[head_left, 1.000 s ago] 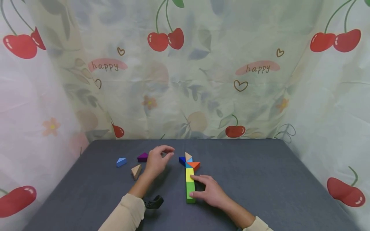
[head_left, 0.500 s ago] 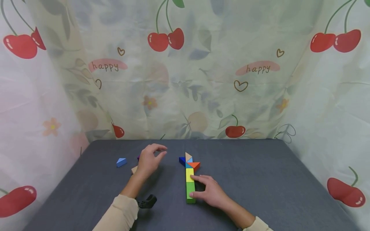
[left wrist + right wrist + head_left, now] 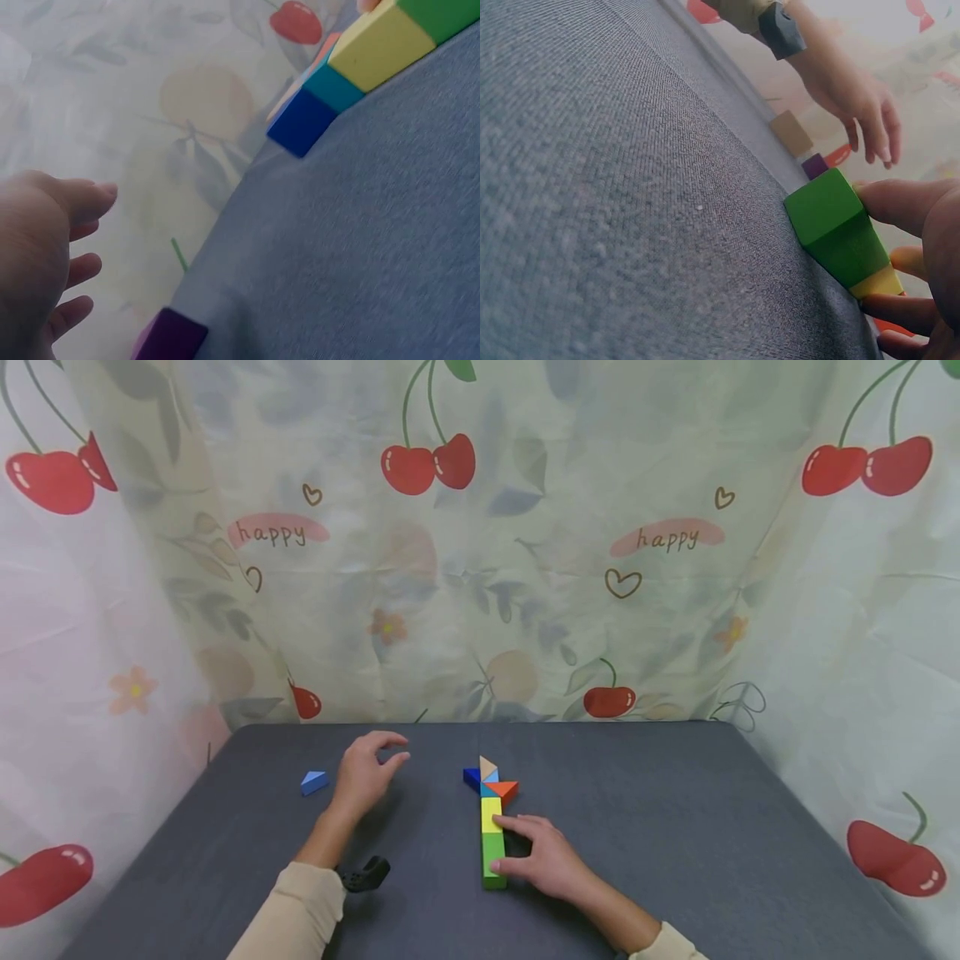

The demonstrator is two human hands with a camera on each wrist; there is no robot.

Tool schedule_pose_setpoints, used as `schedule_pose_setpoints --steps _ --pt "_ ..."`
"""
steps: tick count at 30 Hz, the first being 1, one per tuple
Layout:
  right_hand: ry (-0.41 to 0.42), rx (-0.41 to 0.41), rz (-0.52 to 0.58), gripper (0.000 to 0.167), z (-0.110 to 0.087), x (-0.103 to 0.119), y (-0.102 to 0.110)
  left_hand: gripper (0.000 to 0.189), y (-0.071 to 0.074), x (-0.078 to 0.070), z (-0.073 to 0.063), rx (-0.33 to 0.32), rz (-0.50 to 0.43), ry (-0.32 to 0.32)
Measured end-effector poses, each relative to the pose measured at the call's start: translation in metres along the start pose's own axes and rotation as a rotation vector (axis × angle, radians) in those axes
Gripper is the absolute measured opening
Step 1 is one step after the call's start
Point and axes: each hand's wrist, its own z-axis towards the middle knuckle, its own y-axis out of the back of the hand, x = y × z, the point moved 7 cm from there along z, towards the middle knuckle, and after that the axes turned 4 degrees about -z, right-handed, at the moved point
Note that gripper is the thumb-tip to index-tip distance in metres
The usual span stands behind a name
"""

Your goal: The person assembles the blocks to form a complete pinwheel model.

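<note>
My right hand (image 3: pixel 551 860) rests its thumb on the green block (image 3: pixel 492 850) and its forefinger on the yellow block (image 3: pixel 491 810). These stand in line, with a pinwheel of small triangular blocks at the far end, among them a dark blue block (image 3: pixel 471 778) and an orange block (image 3: pixel 507 790). My left hand (image 3: pixel 363 777) hovers at the left, fingers loosely bent and holding nothing. Behind it, hidden in the head view, are a purple block (image 3: pixel 171 337) and a plain wooden block (image 3: pixel 791 133), which the wrist views show.
A light blue triangular block (image 3: pixel 314 782) lies further left on the dark grey table (image 3: pixel 637 810). A patterned curtain (image 3: pixel 510 568) hangs behind the table and along both sides. A black band (image 3: pixel 366 874) is on my left wrist.
My left hand has moved left, away from the pinwheel, and now covers the purple and wooden blocks in the head view. My right hand stays on the green and yellow blocks.
</note>
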Motion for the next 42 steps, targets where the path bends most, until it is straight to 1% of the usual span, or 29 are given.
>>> schedule_pose_setpoints --steps 5,8,11,15,18,20,23,29,32,35,42 --pt "0.004 -0.003 -0.003 0.064 0.000 0.000 0.000 0.026 0.002 0.014 0.001 0.061 0.034 0.052" --pt "0.000 -0.003 -0.010 0.064 0.000 -0.001 0.000 0.030 0.003 0.021 0.002 0.113 0.087 0.073" --pt "-0.002 -0.003 -0.013 0.065 0.000 -0.001 0.000 0.034 0.002 0.027 0.004 0.166 0.155 0.072" --pt "0.002 -0.006 -0.012 0.064 0.000 -0.001 -0.001 0.038 0.000 0.034 0.008 0.230 0.222 0.067" --pt "0.006 -0.009 -0.011 0.064 0.000 -0.001 -0.001 0.040 -0.001 0.039 0.010 0.274 0.245 0.072" --pt "0.007 -0.011 -0.011 0.064 0.000 -0.001 0.000 0.042 -0.001 0.041 0.012 0.307 0.258 0.062" --pt "0.000 -0.009 -0.012 0.065 0.001 -0.001 0.000 0.046 -0.002 0.045 0.014 0.354 0.267 0.073" --pt "-0.006 -0.004 -0.020 0.065 0.001 -0.001 0.000 0.050 -0.005 0.054 0.019 0.444 0.278 0.128" --pt "-0.006 -0.004 -0.019 0.065 0.001 -0.001 0.000 0.049 -0.005 0.057 0.019 0.452 0.273 0.146" --pt "-0.007 -0.005 -0.017 0.065 0.001 -0.001 0.000 0.048 -0.006 0.058 0.019 0.452 0.269 0.144" --pt "0.006 -0.015 -0.019 0.064 -0.001 0.000 0.000 0.043 -0.005 0.062 0.016 0.452 0.264 0.161"
